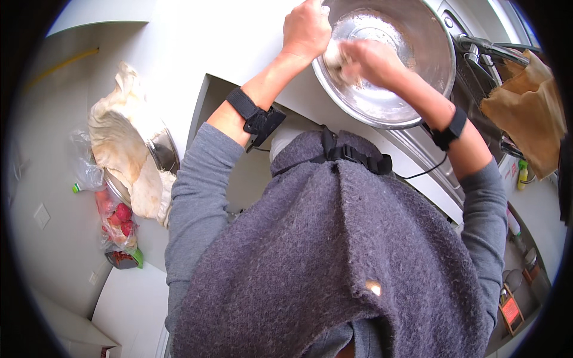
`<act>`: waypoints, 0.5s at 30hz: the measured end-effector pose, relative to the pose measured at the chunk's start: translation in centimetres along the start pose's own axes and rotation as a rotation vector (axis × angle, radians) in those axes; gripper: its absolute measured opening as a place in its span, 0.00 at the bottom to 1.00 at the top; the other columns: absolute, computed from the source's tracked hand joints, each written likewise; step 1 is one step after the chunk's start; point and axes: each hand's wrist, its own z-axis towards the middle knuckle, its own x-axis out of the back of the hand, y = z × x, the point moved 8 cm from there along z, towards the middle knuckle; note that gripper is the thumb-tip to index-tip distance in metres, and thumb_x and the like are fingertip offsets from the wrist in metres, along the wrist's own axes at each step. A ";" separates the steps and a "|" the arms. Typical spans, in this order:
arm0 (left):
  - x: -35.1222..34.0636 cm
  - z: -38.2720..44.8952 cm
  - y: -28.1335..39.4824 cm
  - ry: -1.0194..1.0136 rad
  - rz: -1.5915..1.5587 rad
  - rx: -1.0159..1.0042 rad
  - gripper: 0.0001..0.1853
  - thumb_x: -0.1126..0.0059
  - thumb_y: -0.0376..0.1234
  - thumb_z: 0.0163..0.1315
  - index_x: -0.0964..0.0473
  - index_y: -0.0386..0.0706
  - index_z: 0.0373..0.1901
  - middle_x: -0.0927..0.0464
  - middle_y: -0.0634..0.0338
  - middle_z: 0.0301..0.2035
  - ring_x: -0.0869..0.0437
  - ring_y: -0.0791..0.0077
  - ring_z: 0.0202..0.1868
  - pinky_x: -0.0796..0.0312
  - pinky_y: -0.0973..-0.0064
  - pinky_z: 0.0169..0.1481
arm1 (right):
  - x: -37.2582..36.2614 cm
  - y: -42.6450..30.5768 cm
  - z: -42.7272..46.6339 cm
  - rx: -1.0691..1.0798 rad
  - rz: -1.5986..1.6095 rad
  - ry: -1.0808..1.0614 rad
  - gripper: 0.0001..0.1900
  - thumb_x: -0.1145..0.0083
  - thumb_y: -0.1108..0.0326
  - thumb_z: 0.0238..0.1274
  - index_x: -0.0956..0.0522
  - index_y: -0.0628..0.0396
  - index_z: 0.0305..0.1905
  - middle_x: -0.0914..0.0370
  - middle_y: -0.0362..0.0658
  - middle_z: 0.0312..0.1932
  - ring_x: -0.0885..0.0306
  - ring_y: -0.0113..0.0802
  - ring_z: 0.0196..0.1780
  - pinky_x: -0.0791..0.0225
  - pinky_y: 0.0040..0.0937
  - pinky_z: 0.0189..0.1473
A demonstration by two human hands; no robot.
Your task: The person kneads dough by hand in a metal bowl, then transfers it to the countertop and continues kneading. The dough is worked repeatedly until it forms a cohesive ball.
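Observation:
A large stainless steel pot [429,53] stands tilted at the counter's edge by the sink, its inner wall smeared with pale brown residue. My left hand [308,31] is closed on the pot's left rim. Inside the pot, near its left wall, is my right hand [369,62], blurred, with its fingers against a whitish clump [335,58] that looks like a cloth or pad; blur hides its exact kind. Black straps circle both wrists.
Right of the pot are a metal faucet [481,44] and a tan cloth [528,112] draped near it. At left, a stained cream cloth [121,143] lies over metal cookware, beside a plastic bag with red items [121,219]. A white counter [224,40] extends left of the pot.

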 end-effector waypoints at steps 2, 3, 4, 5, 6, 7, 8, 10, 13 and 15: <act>-0.2 0.3 0.1 -0.027 0.008 -0.024 0.23 0.57 0.35 0.68 0.31 0.32 0.61 0.21 0.32 0.45 0.20 0.35 0.48 0.28 0.49 0.54 | -1.1 -0.6 -2.9 0.105 -0.004 -0.116 0.25 0.35 0.67 0.51 0.25 0.55 0.56 0.22 0.53 0.42 0.22 0.57 0.47 0.28 0.49 0.48; -0.3 0.4 0.1 -0.038 0.009 -0.032 0.23 0.57 0.35 0.68 0.31 0.32 0.60 0.21 0.32 0.45 0.20 0.34 0.48 0.28 0.49 0.54 | -1.2 -0.6 -4.4 0.157 -0.012 -0.129 0.27 0.35 0.67 0.52 0.27 0.55 0.59 0.23 0.53 0.44 0.22 0.57 0.48 0.29 0.49 0.49; -0.3 0.5 0.2 -0.049 -0.019 -0.032 0.22 0.57 0.35 0.68 0.31 0.33 0.60 0.21 0.32 0.44 0.20 0.34 0.47 0.28 0.48 0.54 | -1.5 -0.2 -5.3 0.170 -0.041 -0.170 0.28 0.36 0.68 0.53 0.29 0.55 0.62 0.24 0.53 0.46 0.23 0.57 0.49 0.29 0.49 0.50; -0.5 0.5 0.0 -0.064 -0.011 -0.002 0.22 0.57 0.35 0.68 0.31 0.33 0.60 0.21 0.32 0.44 0.20 0.34 0.47 0.28 0.48 0.53 | -1.3 0.1 -5.8 0.192 -0.018 -0.172 0.30 0.36 0.68 0.53 0.31 0.55 0.63 0.25 0.53 0.47 0.23 0.57 0.50 0.29 0.49 0.50; -0.6 0.5 -0.1 -0.080 -0.001 0.026 0.22 0.58 0.35 0.68 0.31 0.34 0.61 0.21 0.32 0.44 0.20 0.34 0.47 0.28 0.48 0.53 | -1.3 0.7 -6.0 0.175 -0.016 -0.202 0.32 0.35 0.68 0.53 0.33 0.55 0.65 0.26 0.53 0.48 0.23 0.56 0.51 0.29 0.48 0.51; -0.6 0.4 -0.2 -0.095 0.010 0.054 0.23 0.58 0.35 0.68 0.32 0.34 0.61 0.21 0.32 0.44 0.20 0.34 0.47 0.29 0.48 0.53 | -1.1 1.1 -6.2 0.171 -0.003 -0.228 0.34 0.35 0.69 0.53 0.35 0.55 0.66 0.27 0.54 0.49 0.24 0.56 0.52 0.29 0.48 0.51; -0.6 0.4 -0.3 -0.098 0.013 0.077 0.22 0.58 0.35 0.68 0.32 0.35 0.61 0.21 0.32 0.43 0.20 0.34 0.47 0.29 0.47 0.53 | -0.6 1.1 -6.4 0.213 -0.068 -0.221 0.36 0.34 0.70 0.53 0.35 0.50 0.69 0.26 0.52 0.45 0.21 0.51 0.47 0.26 0.46 0.46; -0.6 0.2 -0.4 -0.105 0.021 0.125 0.22 0.57 0.34 0.68 0.32 0.36 0.62 0.21 0.33 0.43 0.20 0.35 0.46 0.29 0.47 0.52 | -0.5 1.3 -6.6 0.247 -0.251 -0.268 0.36 0.34 0.70 0.53 0.34 0.48 0.69 0.26 0.52 0.45 0.19 0.49 0.46 0.25 0.45 0.45; 0.0 0.1 0.5 0.000 0.000 0.070 0.22 0.56 0.33 0.67 0.32 0.35 0.61 0.20 0.33 0.42 0.20 0.34 0.45 0.28 0.46 0.51 | -1.0 0.4 -6.7 0.346 -0.396 -0.280 0.32 0.35 0.70 0.54 0.32 0.46 0.65 0.27 0.52 0.46 0.17 0.47 0.42 0.22 0.43 0.40; -0.3 0.1 0.6 -0.026 -0.010 0.068 0.22 0.55 0.33 0.67 0.32 0.35 0.61 0.20 0.33 0.41 0.19 0.34 0.45 0.28 0.47 0.51 | -1.8 -0.1 -6.4 0.382 -0.386 -0.243 0.27 0.37 0.69 0.56 0.31 0.47 0.61 0.27 0.52 0.46 0.17 0.47 0.38 0.21 0.42 0.37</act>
